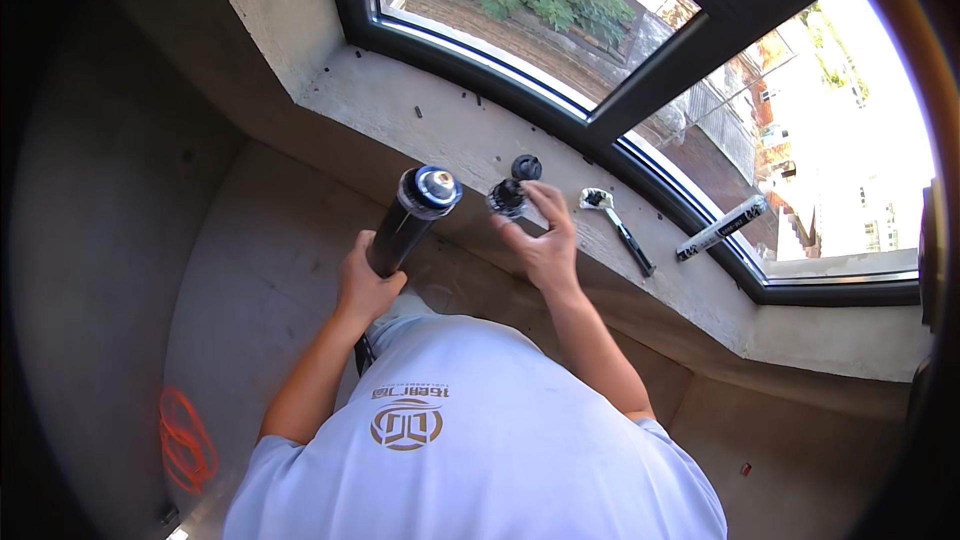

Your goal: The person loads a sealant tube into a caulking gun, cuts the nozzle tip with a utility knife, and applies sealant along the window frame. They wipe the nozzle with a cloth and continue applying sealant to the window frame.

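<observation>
My left hand (369,286) grips the black barrel of a sealant gun (398,232), tilted up and away from me. A shiny blue-and-silver end, likely of a sealant sausage, shows at the barrel's open mouth. To the right of that mouth, my right hand (545,245) pinches a black ringed cap (508,198) between thumb and fingers, apart from the barrel. Just beyond it, a round black piece (526,168) rests on the sill. The gun's rear part is mostly hidden by my hand and body.
On the concrete window sill (390,105) lie a black-handled tool with a smeared pale head (622,230), a white-and-black sealant sausage (722,228) and several small dark bits. Behind them runs a dark window frame (650,75). An orange cord (187,440) is at the lower left.
</observation>
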A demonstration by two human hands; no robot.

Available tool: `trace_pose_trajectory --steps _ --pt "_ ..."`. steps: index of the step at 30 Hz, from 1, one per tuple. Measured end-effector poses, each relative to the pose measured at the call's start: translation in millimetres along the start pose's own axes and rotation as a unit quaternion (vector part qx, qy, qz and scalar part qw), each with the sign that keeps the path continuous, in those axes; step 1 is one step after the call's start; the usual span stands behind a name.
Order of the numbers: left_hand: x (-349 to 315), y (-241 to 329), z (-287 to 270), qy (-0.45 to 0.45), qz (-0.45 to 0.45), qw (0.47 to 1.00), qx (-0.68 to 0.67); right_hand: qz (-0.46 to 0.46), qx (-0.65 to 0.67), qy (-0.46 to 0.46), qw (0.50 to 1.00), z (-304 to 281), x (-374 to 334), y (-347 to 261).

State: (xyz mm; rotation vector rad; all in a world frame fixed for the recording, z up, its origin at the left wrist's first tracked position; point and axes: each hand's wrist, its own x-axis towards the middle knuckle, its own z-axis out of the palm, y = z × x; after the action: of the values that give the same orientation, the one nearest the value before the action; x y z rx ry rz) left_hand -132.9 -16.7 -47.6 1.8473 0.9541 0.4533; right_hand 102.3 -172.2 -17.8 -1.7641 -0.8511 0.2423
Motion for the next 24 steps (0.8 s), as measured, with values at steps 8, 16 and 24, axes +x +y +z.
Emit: trace_pose_trajectory --steps 8,16,24 --pt "59 -78 -98 0.042 -0.085 0.996 0.004 -0.004 -0.154 -0.018 0.988 184 82 94" --pt "102 -127 -172 0.095 -0.131 0.986 -0.041 -0.058 -0.225 0.012 0.973 330 207 115" --pt "114 -142 -196 0.127 -0.12 0.984 -0.041 -0.003 -0.266 -0.035 0.963 368 228 133"
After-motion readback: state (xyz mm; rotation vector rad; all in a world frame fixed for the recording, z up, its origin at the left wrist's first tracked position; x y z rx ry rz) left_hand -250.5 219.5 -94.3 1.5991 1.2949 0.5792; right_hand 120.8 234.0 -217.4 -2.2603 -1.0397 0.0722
